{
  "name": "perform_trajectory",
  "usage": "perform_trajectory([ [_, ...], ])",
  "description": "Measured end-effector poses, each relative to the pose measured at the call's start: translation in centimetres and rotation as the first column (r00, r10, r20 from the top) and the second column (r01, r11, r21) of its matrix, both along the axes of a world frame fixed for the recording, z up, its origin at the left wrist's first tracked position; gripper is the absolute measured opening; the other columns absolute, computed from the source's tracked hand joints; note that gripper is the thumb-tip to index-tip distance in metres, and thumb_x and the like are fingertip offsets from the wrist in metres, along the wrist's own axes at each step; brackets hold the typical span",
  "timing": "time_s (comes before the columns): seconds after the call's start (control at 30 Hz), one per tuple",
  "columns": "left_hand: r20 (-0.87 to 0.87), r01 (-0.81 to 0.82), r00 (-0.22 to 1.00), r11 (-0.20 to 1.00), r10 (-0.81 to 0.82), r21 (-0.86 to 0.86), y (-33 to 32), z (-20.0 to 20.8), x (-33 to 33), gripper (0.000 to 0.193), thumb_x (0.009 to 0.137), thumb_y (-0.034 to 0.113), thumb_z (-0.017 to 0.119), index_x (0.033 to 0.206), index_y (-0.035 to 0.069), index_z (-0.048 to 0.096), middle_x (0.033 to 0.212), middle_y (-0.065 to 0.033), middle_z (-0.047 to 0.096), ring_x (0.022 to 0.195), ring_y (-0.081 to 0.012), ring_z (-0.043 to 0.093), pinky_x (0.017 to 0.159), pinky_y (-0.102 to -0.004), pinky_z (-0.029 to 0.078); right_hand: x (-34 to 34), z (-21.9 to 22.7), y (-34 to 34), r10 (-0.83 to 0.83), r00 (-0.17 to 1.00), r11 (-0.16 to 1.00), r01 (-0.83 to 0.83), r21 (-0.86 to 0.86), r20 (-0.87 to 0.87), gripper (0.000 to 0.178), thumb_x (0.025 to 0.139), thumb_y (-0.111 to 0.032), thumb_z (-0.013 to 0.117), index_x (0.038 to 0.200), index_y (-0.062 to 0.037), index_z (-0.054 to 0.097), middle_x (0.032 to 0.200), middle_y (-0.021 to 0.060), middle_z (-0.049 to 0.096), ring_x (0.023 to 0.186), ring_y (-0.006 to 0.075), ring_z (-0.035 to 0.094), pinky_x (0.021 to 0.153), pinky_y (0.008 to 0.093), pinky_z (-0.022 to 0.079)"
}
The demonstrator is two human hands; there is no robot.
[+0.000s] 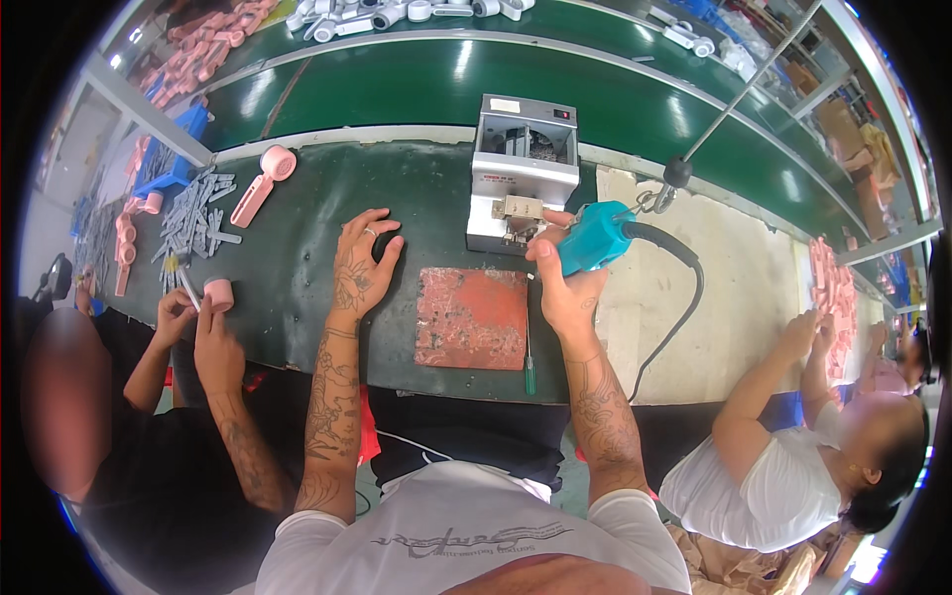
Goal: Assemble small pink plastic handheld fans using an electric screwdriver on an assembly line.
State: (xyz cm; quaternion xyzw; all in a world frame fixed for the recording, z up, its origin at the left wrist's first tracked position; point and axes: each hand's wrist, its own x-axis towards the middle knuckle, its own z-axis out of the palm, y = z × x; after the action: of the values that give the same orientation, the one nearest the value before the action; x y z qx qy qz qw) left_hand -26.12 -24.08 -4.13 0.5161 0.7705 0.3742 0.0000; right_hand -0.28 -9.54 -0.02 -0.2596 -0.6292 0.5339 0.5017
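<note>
My right hand (567, 290) is wrapped round a teal electric screwdriver (595, 238), which hangs from a metal rod by a hook and trails a black cord. The screwdriver's front end is at the front of a grey screw feeder (526, 169); its tip is hidden by my fingers and the machine. Resting on the dark green bench, my left hand (362, 266) is open and holds nothing, fingers apart, a ring on one. Between my arms lies a worn red square mat (471, 317), with a green-handled screwdriver (530, 369) along its right edge.
Left of my hand are a pink handheld fan part (263, 186), grey strips (198, 213) in a pile and a blue bin (174, 149). A green conveyor (397, 89) carries white fan parts beyond the bench. Co-workers sit on both sides, handling pink parts (833, 288) at right.
</note>
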Motion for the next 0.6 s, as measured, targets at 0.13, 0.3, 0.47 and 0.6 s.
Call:
perform_trajectory([
  [0.13,-0.027,-0.011,1.0,1.0,0.012,0.025,0.0,0.2,0.2,0.019,0.095,0.019,0.071,0.112,0.01,0.071,0.132,-0.0079,0.067,0.13,-0.0336,0.056,0.113,-0.0461,0.041,0.0,0.1,0.0,0.012,1.0,1.0,-0.012,-0.01,-0.008,0.018,0.094,-0.014,0.076,0.097,0.0015,0.068,0.099,0.0124,0.073,0.089,0.0179,0.068,0.084,0.0351,0.053],
  [0.3,0.252,-0.137,0.967,0.924,0.046,0.357,-0.3,1.6,1.2,0.009,0.097,0.008,0.071,0.105,0.005,0.072,0.115,-0.0079,0.074,0.115,-0.0253,0.063,0.1,-0.0363,0.05,0.0,0.3,-0.2,0.007,1.0,1.0,-0.007,0.013,-0.004,0.018,0.094,-0.014,0.076,0.097,0.0014,0.068,0.098,0.0117,0.073,0.089,0.0176,0.067,0.084,0.0348,0.053],
  [0.47,0.37,0.119,0.652,0.571,-0.662,0.812,-5.5,12.7,6.3,0.02,0.102,0.007,0.049,0.087,0.002,0.06,0.112,-0.0181,0.066,0.085,-0.0191,0.051,0.08,-0.0345,0.041,-0.4,0.4,-0.3,0.033,0.999,0.999,-0.033,-0.023,-0.008,0.021,0.093,-0.014,0.077,0.101,0.0021,0.067,0.096,0.0109,0.072,0.087,0.0169,0.067,0.083,0.034,0.053],
  [0.6,0.008,0.435,0.22,0.106,-0.976,0.894,-8.7,21.1,10.4,0.059,0.11,0.049,0.049,0.079,0.003,0.068,0.108,-0.0087,0.072,0.072,-0.0229,0.06,0.061,-0.0328,0.044,-0.6,0.4,-0.4,0.03,0.999,0.999,-0.032,-0.03,-0.042,0.025,0.093,-0.015,0.077,0.106,0.003,0.065,0.096,0.0104,0.072,0.086,0.0162,0.067,0.082,0.0334,0.053],
])
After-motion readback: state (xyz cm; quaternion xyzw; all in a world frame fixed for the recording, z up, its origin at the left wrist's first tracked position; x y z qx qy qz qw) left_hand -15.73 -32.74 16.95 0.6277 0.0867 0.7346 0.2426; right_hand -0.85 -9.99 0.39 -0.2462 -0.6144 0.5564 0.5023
